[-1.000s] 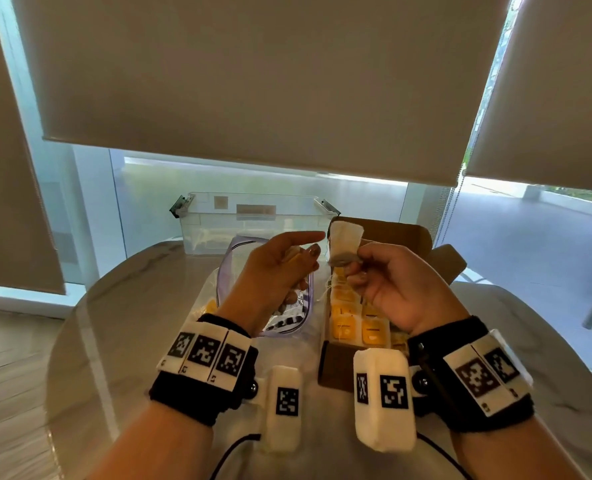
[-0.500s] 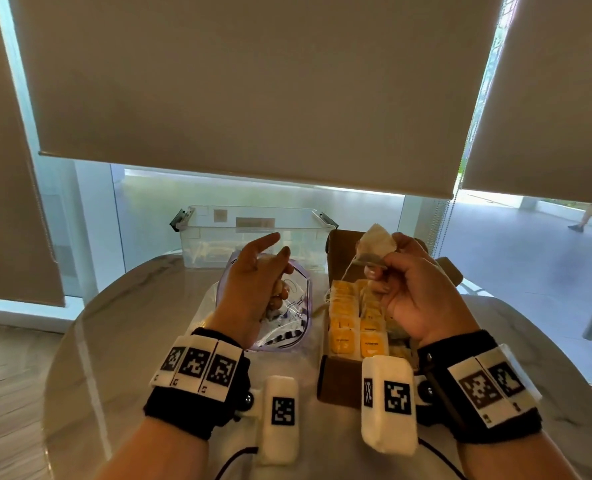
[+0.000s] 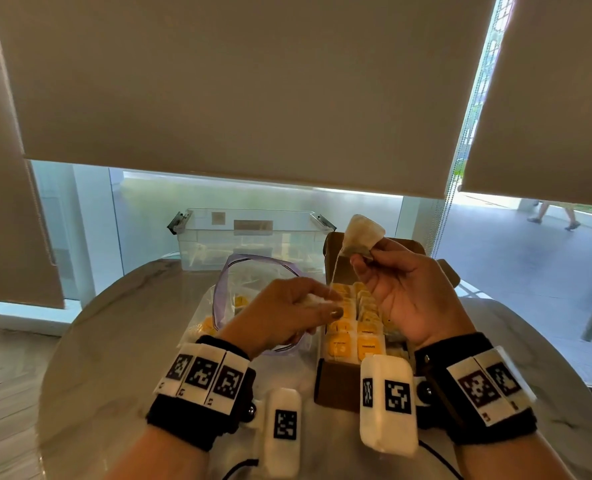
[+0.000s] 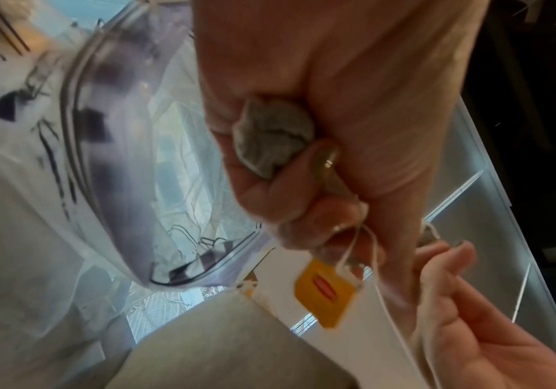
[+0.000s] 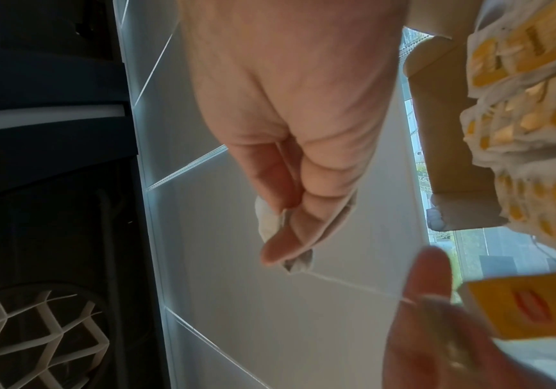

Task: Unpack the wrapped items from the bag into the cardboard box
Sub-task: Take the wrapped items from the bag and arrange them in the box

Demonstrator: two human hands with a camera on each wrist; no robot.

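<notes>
My right hand (image 3: pixel 363 258) pinches a pale tea bag (image 3: pixel 362 233) by its lower edge, raised above the back of the cardboard box (image 3: pixel 336 386). Its string (image 3: pixel 335 271) runs down to my left hand (image 3: pixel 322 306). The left hand sits between the clear zip bag (image 3: pixel 253 278) and the box, and grips a second, crumpled tea bag (image 4: pixel 273 136), with a yellow tag (image 4: pixel 326 294) dangling under its fingers. Rows of yellow-tagged tea bags (image 3: pixel 353 327) fill the box. More yellow-tagged bags (image 3: pixel 206 325) lie inside the zip bag.
A clear plastic bin (image 3: pixel 246 237) with latches stands at the back of the round marble table (image 3: pixel 114 341), behind the zip bag. Roller blinds and a window lie beyond. The table edge curves close on both sides.
My left hand has come out of the zip bag and moved right to the box edge with a tea bag in it. My right hand stays raised with its tea bag.
</notes>
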